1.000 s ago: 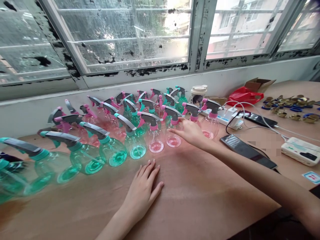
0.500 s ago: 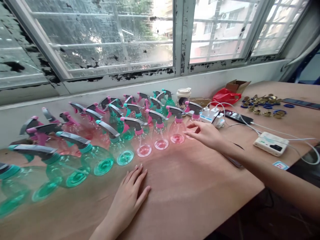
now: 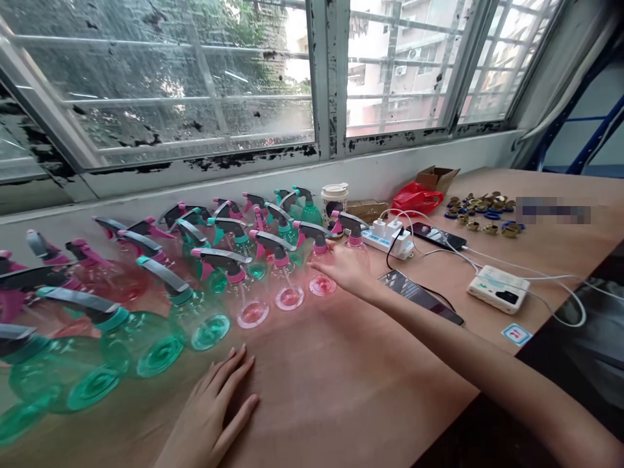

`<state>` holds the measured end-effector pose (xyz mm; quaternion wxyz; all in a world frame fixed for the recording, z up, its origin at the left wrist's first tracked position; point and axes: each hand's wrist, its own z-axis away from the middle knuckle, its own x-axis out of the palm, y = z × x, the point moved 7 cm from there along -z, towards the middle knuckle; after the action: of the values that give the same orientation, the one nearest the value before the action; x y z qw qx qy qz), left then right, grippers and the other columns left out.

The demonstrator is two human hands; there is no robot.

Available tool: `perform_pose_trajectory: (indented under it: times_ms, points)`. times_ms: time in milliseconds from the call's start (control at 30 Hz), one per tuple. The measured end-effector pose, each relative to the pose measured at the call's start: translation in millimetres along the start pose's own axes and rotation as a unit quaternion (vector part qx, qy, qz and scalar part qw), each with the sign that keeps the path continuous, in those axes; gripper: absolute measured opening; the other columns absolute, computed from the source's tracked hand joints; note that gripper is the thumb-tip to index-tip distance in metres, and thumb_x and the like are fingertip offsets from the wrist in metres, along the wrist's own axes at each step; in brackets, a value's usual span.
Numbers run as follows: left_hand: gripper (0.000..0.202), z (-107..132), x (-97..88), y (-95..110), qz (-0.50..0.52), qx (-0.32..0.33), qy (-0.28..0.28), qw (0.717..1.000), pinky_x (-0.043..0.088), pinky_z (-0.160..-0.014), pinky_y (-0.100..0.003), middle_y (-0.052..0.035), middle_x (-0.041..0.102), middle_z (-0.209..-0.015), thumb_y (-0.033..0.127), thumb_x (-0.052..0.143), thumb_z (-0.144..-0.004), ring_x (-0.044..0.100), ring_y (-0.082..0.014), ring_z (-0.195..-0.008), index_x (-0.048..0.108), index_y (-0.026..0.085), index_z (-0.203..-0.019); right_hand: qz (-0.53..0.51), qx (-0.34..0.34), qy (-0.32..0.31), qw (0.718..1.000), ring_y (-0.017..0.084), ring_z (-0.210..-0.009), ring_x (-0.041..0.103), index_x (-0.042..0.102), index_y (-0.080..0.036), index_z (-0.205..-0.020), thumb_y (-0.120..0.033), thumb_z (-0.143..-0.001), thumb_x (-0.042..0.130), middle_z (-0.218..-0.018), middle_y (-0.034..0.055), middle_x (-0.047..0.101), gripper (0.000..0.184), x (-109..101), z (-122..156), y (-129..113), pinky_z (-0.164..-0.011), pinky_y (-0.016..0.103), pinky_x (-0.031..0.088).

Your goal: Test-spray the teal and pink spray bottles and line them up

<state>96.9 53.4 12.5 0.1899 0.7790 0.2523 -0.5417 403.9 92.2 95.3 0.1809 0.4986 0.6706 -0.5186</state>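
My right hand (image 3: 346,268) reaches to a pink spray bottle (image 3: 322,286), second from the right in the front row. The thumb crosses the front of its clear pink body and the other fingers, partly hidden, lie by its neck, so the hand closes around it. The bottle stands upright on the table. Another pink spray bottle (image 3: 357,224) is just beyond my knuckles. My left hand (image 3: 209,403) rests flat on the table (image 3: 312,377), fingers spread, holding nothing, in front of a green spray bottle (image 3: 188,318).
More green and pink spray bottles fill the left side. Around the right stand a paper cup (image 3: 335,198), a power strip (image 3: 390,242) with cables, two phones (image 3: 422,298), a white box-shaped device (image 3: 498,289), a red plastic bag (image 3: 416,197) and brass fittings (image 3: 480,207).
My right hand has moved left from the rightmost pink spray bottle to the one beside it. The view has swung right. My left hand stays flat on the table.
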Motion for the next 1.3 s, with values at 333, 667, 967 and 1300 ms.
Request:
perform_pose_trajectory:
  times_ms: [333, 667, 967, 1300]
  points:
    - [0.047, 1, 3.2, 1, -0.025, 0.011, 0.0, 1.0, 0.048, -0.1, -0.054, -0.006, 0.051, -0.146, 0.046, 0.046, -0.1, 0.051, -0.032, -0.13, 0.045, 0.027, -0.143, 0.064, -0.004, -0.011, 0.998, 0.035, -0.1, 0.069, 0.062, -0.011, -0.118, -0.055, -0.085, 0.062, -0.117, 0.0166, 0.069, 0.055, -5, 22, 1, -0.08, 0.042, 0.052]
    - [0.048, 3, 6.6, -2, -0.017, 0.024, 0.018, 0.999, 0.048, -0.1, -0.053, -0.0075, 0.051, -0.145, 0.048, 0.047, -0.099, 0.052, -0.0325, -0.129, 0.05, 0.023, -0.139, 0.083, -0.098, 0.062, 0.99, 0.031, -0.092, 0.062, 0.067, -0.014, -0.096, -0.07, -0.076, 0.062, -0.096, 0.0136, 0.068, 0.06, -50, 87, -16, -0.074, 0.039, 0.049]
    - [0.048, 2, 7.3, -2, 0.001, 0.013, 0.017, 1.0, 0.046, -0.103, -0.051, -0.0086, 0.052, -0.144, 0.049, 0.048, -0.098, 0.051, -0.032, -0.13, 0.052, 0.023, -0.138, -0.273, -0.075, -0.054, 0.958, 0.015, -0.074, 0.058, 0.056, -0.025, -0.127, -0.045, -0.088, 0.064, -0.092, 0.002, 0.065, 0.045, -15, 68, -8, -0.072, 0.032, 0.047]
    - [0.047, 2, 6.6, 3, 0.008, 0.011, 0.002, 1.0, 0.045, -0.103, -0.055, -0.01, 0.051, -0.145, 0.048, 0.046, -0.1, 0.05, -0.0326, -0.131, 0.052, 0.021, -0.138, -0.319, -0.071, -0.094, 0.94, 0.014, -0.07, 0.057, 0.067, -0.022, -0.104, -0.037, -0.091, 0.059, -0.088, 0.0018, 0.066, 0.021, -11, 68, -40, -0.059, 0.025, 0.043]
